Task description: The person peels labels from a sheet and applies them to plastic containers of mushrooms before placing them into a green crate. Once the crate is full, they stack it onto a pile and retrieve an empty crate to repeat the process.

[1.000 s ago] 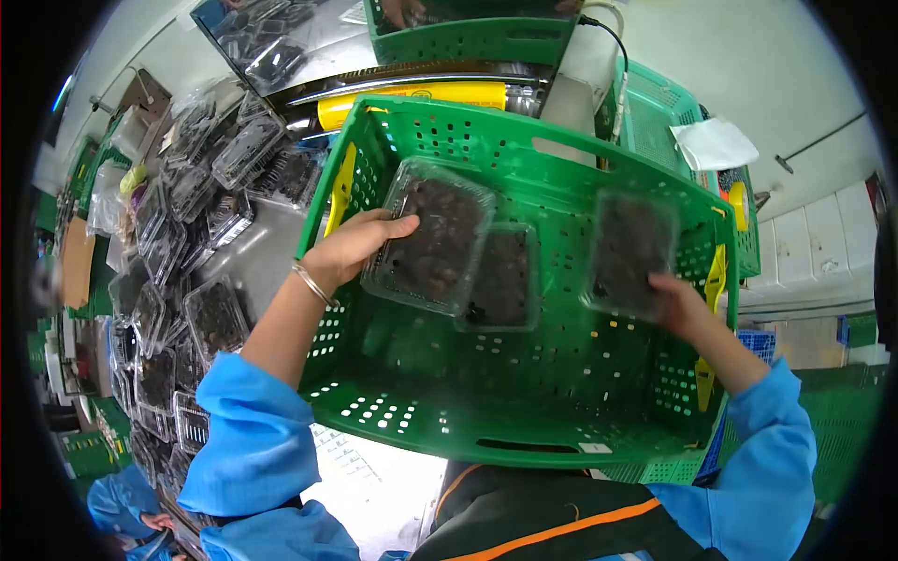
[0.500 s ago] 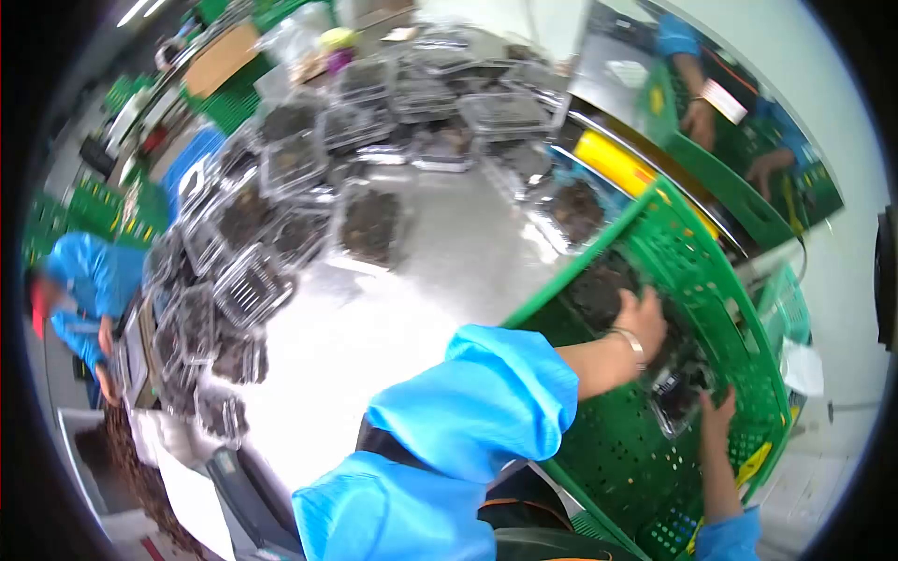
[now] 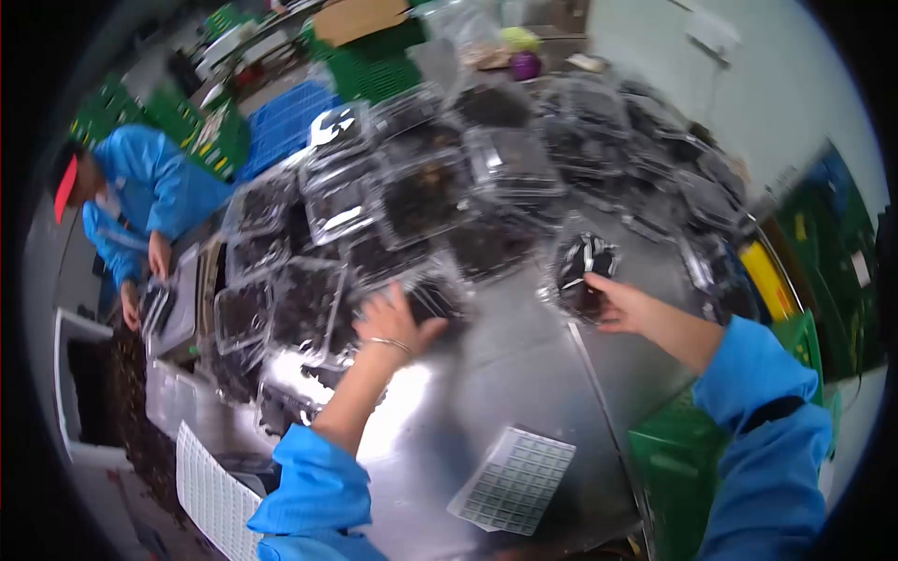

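Note:
My left hand (image 3: 393, 323), with a bracelet at the wrist, is open, fingers spread, at the near edge of the clear plastic boxes. Its fingertips reach a clear box with dark contents (image 3: 435, 297). My right hand (image 3: 619, 305) grips the near right side of another clear plastic box (image 3: 582, 257), whose lid shines with reflections. That box is at the front of the pile, over the metal table (image 3: 486, 374). What lies inside the boxes is dark and brownish; I cannot make out its kind.
Stacked clear boxes (image 3: 426, 192) fill the table's back and left. Label sheets (image 3: 516, 479) lie near me, with another sheet (image 3: 217, 496) at left. A green crate (image 3: 678, 467) stands at right. A co-worker in blue (image 3: 154, 182) handles something at far left.
The view has swung rightward to left-facing, toward the piled boxes. Both hands have come out of the green crate to the table. My right hand now grips a box; my left hand is spread.

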Demonstrator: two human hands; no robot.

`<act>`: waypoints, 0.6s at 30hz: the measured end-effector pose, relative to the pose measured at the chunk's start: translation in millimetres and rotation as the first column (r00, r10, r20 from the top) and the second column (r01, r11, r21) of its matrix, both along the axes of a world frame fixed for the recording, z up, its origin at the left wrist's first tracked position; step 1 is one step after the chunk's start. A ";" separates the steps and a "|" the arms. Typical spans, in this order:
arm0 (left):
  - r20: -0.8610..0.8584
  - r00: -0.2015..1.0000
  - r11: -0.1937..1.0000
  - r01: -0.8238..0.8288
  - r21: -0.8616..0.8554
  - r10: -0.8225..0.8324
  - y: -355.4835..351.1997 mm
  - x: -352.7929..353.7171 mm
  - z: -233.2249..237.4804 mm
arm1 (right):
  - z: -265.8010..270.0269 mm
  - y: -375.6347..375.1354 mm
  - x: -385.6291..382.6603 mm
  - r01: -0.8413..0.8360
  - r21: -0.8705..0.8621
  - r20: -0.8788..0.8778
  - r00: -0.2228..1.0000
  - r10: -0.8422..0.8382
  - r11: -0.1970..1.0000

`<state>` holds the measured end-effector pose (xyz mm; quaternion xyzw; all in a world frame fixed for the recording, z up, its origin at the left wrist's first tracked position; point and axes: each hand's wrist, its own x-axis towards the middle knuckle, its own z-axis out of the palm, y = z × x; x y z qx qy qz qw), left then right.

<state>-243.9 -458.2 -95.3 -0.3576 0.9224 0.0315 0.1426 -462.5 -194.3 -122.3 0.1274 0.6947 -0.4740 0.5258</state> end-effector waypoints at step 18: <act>-0.869 0.492 0.994 -0.058 -0.093 -0.053 -18.8 148.3 3.2 | 99.9 64.2 120.4 0.141 -0.259 -0.053 0.986 -0.160 0.956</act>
